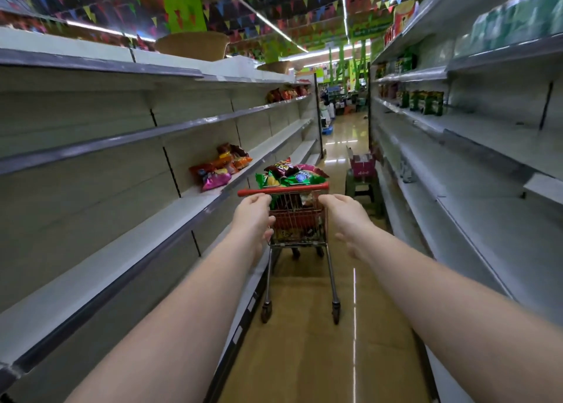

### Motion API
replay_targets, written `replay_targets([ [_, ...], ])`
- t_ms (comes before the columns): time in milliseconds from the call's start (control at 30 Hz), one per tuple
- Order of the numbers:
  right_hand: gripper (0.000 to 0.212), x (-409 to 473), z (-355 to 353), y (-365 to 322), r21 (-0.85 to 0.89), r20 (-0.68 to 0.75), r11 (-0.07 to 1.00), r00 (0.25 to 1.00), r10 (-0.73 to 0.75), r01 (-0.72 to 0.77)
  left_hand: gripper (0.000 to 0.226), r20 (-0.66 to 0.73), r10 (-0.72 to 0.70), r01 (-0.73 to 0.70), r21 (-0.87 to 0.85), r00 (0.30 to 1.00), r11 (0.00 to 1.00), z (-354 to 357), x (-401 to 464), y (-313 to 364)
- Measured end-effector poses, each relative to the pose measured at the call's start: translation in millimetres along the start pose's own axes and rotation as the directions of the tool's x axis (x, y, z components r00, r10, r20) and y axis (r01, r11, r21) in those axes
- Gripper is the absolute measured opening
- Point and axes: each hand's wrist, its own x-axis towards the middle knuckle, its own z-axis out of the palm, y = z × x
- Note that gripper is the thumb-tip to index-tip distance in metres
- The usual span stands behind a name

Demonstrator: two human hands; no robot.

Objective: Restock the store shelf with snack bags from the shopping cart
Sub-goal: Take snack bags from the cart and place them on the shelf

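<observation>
cart [297,219] mid-aisle, heaped with shiny green and maroon snack bags [289,174] | left hand [254,210] and right hand [342,210] loose, just short of red handle [283,190] | few bags on left shelf [219,166]

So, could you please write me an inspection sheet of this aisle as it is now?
Surface: tan floor, glossy.
Job's things: red cart heaped with snack bags; more bags on the left shelf.
Clutter: pink box on a stool by the right shelving.
Hands: left hand and right hand reach at the cart handle; grip unclear.
Cables: nothing seen.
Surroundings: mostly bare shelves, bunting overhead.
</observation>
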Motion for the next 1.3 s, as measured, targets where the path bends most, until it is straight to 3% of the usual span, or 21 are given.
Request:
replay_targets([
  [433,0.044,197.5,-0.3,5.5,-0.048,0.114,0.997,0.991,0.072,-0.067,0.038,-0.067,-0.063,0.064,0.008,0.996,0.998,85.9,177.1,-16.5],
  [833,0.045,419.7,43.7,5.5,-0.105,-0.002,0.993,0.999,0.048,-0.048,0.036,-0.002,-0.094,0.094,-0.016,0.996,0.995,132.9,419.0,-30.9],
  [1133,0.047,558.1,43.6,23.8,-0.124,0.000,0.986,0.993,0.116,-0.116,0.034,0.025,-0.155,0.154,0.027,0.988,0.988,201.0,545.4,-39.4],
  [1300,0.045,638.4,34.8,34.2,-0.130,0.087,0.986,0.989,0.117,-0.105,0.036,-0.040,-0.172,0.173,0.018,0.984,0.985,240.7,600.4,-49.9],
])
